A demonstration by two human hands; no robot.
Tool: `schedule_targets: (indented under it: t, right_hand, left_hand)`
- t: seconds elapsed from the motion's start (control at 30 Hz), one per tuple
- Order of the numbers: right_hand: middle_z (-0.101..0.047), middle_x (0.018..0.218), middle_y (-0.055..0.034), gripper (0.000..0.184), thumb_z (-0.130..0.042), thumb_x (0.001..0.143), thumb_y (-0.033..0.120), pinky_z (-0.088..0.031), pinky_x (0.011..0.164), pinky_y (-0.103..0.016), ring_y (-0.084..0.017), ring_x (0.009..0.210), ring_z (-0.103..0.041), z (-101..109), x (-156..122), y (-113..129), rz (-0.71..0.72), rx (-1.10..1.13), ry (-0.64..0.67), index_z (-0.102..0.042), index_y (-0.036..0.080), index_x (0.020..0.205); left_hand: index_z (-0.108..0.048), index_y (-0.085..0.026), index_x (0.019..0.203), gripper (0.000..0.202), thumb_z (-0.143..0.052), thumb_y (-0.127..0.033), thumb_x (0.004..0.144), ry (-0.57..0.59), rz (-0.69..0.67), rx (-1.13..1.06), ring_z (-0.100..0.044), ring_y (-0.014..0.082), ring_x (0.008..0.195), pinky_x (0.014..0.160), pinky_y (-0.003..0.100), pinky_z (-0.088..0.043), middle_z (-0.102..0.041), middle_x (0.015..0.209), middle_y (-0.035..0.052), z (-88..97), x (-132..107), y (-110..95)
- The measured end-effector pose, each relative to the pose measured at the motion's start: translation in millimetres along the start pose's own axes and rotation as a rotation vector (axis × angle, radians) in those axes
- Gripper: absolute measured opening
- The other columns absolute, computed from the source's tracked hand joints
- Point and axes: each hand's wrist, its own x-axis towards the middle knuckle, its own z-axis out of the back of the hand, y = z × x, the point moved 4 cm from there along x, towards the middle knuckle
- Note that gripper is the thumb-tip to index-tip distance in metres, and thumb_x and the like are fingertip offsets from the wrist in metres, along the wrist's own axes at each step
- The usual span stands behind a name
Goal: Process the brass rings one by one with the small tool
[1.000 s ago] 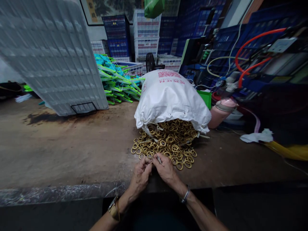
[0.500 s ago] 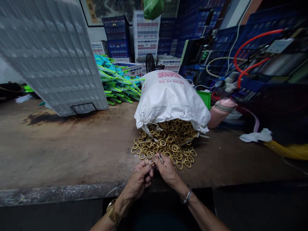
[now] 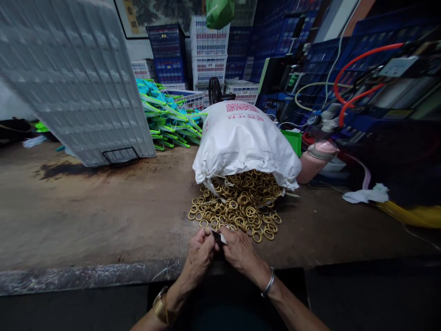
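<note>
Brass-coloured rings (image 3: 241, 209) spill in a heap from the mouth of a white woven sack (image 3: 244, 138) lying on the table. Both hands meet just in front of the heap. In my right hand (image 3: 239, 250) is a small knife (image 3: 218, 238), its dark pointed blade aimed at the left fingers. My left hand (image 3: 200, 255) is closed in a pinch right by the blade tip. Whatever sits between its fingers is mostly hidden, too small to make out.
A ribbed translucent panel (image 3: 82, 82) stands in a wire holder at left. Behind it lie green and blue plastic pieces (image 3: 168, 115). A pink bottle (image 3: 317, 161) and machinery with red hoses (image 3: 361, 59) are at right. Stacked crates (image 3: 209, 50) fill the back.
The knife has turned in my right hand, so its dark blade now points towards the left fingers. My left hand has rolled slightly, hiding more of its fingertips. The sack and heap are unchanged.
</note>
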Motion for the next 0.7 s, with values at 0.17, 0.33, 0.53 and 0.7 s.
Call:
schedule_targets:
  t: [0.17, 0.33, 0.53, 0.7]
  right_hand:
    - [-0.065, 0.075, -0.0041, 0.023, -0.044, 0.072, 0.006, -0.024, 0.056, -0.026, -0.015, 0.067, -0.057, 6.0, 0.7, 6.4, -0.049, -0.091, 0.045, -0.053, 0.018, 0.09]
    - [-0.064, 0.072, -0.0038, 0.02, -0.041, 0.076, 0.006, -0.021, 0.054, -0.027, -0.014, 0.062, -0.056, 9.4, 5.6, -9.0, -0.185, -0.128, -0.062, -0.054, 0.019, 0.086]
    - [-0.063, 0.069, -0.0016, 0.017, -0.044, 0.077, 0.009, -0.02, 0.055, -0.026, -0.013, 0.062, -0.055, 20.5, 12.3, -23.5, -0.195, -0.128, -0.211, -0.055, 0.019, 0.085]
    - [-0.064, 0.078, -0.0025, 0.009, -0.047, 0.081, 0.018, -0.022, 0.057, -0.026, -0.014, 0.07, -0.057, 15.9, 23.1, -2.8, -0.145, -0.157, -0.17, -0.055, 0.019, 0.084]
  left_hand:
    - [-0.045, -0.017, 0.063, 0.032, -0.058, -0.045, 0.072, 0.041, -0.017, -0.01, -0.024, 0.0027, 0.037, 0.037, 0.018, -0.016, -0.04, 0.047, -0.0086, 2.5, -2.0, -2.1]
    - [-0.047, -0.018, 0.075, 0.025, -0.056, -0.041, 0.077, 0.108, 0.072, -0.088, -0.024, 0.002, 0.035, 0.034, 0.016, -0.015, -0.043, 0.051, -0.0084, 4.2, -20.0, -2.4]
    - [-0.049, -0.017, 0.076, 0.025, -0.061, -0.038, 0.074, 0.099, 0.226, -0.331, -0.035, 0.0021, 0.04, 0.036, 0.014, -0.023, -0.052, 0.062, -0.0044, 13.5, -28.7, 6.9]
    - [-0.052, -0.014, 0.076, 0.026, -0.063, -0.037, 0.072, 0.023, 0.257, -0.413, -0.047, 0.0055, 0.048, 0.039, 0.016, -0.031, -0.06, 0.075, 0.0034, 22.5, -20.9, 12.4]
